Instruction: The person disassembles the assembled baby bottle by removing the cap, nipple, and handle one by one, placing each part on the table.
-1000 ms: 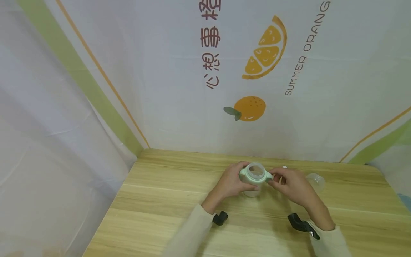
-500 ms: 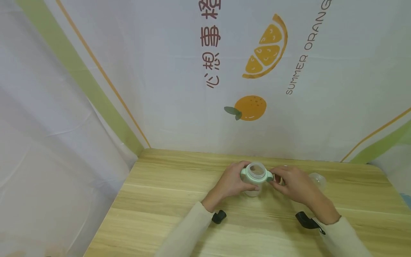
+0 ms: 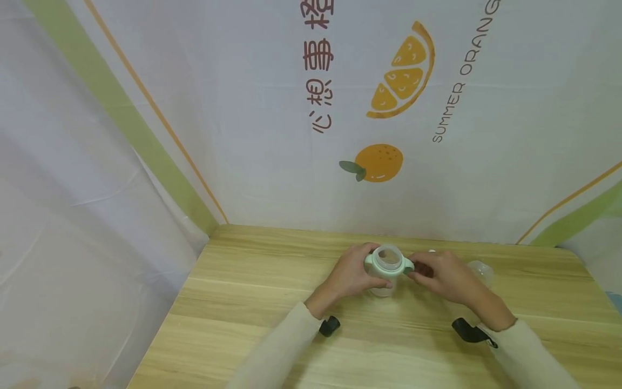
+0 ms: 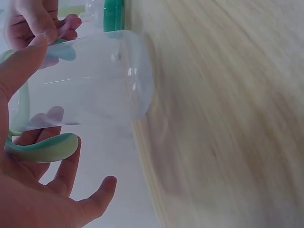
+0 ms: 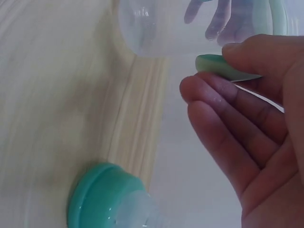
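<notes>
A clear baby bottle (image 4: 95, 85) stands upright on the table, its mouth uncovered and a pale green two-handled ring (image 3: 387, 274) round its neck. My left hand (image 3: 350, 274) grips the bottle from the left, with the thumb across the front. The left wrist view shows its fingers around the left handle (image 4: 47, 148). My right hand (image 3: 449, 276) pinches the right handle (image 5: 216, 65) between thumb and fingers. In the right wrist view, a teal collar with a clear nipple (image 5: 107, 197) sits on the table beyond that hand.
A clear dome cover (image 3: 481, 272) lies on the wooden table (image 3: 233, 302) just right of my right hand. A white curtain (image 3: 272, 178) with printed oranges hangs along the back edge. Black wrist mounts (image 3: 470, 330) stick out from the sleeves.
My right wrist and sleeve have shifted slightly to the right, while the fingers stay at the handle. The bottle and my left hand have barely moved.
</notes>
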Tool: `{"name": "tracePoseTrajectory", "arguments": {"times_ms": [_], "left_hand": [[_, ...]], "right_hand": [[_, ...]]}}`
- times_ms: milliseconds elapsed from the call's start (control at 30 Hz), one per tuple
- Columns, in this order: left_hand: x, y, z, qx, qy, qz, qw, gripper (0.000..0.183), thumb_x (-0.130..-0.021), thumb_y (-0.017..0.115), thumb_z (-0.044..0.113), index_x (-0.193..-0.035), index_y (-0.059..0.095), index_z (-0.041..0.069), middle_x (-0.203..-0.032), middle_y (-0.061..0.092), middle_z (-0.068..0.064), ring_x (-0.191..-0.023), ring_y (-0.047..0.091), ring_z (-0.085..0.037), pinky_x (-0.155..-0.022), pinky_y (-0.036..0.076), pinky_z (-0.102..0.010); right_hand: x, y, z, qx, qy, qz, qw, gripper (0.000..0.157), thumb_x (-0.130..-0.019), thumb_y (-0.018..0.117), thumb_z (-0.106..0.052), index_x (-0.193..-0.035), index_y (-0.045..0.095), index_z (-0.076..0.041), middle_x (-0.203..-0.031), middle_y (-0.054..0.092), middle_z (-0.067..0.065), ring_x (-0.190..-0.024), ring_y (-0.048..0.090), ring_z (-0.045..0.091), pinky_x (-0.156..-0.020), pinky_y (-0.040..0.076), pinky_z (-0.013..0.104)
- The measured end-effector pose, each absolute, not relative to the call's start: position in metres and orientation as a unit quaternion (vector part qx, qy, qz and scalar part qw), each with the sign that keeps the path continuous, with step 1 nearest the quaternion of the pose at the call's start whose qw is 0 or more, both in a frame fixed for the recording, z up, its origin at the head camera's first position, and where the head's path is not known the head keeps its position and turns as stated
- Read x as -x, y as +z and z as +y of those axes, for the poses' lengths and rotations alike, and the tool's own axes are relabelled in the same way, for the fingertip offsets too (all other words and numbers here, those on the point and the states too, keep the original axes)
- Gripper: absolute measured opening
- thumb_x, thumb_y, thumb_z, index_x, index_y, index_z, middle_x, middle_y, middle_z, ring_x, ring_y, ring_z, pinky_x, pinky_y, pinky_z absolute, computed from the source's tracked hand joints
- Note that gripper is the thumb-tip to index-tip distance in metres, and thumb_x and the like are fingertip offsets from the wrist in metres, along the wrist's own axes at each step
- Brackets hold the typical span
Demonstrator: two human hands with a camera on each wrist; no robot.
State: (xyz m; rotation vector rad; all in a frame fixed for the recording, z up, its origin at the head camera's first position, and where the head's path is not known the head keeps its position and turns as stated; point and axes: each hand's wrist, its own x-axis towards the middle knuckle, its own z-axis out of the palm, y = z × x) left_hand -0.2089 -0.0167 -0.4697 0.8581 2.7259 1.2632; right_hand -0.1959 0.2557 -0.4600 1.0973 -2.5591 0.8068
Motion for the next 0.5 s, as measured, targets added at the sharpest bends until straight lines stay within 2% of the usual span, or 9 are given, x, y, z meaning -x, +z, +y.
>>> {"name": "tracePoseTrajectory", "arguments": {"times_ms": [500], "left_hand": [[0.2104, -0.4679, -0.0160, -0.284, 0.383, 0.879, 0.016, 0.076, -0.079, 0.104, 0.037, -0.142, 0.069, 0.015, -0.133, 0.073, 0.004, -0.122, 0.062, -0.013, -0.104, 0.051, -0.033]], "right_hand": [[0.1945, -0.4574, 0.2573, -0.393, 0.308, -0.859, 0.114, 0.025, -0.092, 0.087, -0.001, -0.112, 0.079, -0.014, -0.090, 0.079, -0.010, -0.075, 0.069, -0.001, -0.062, 0.059, 0.025]]}}
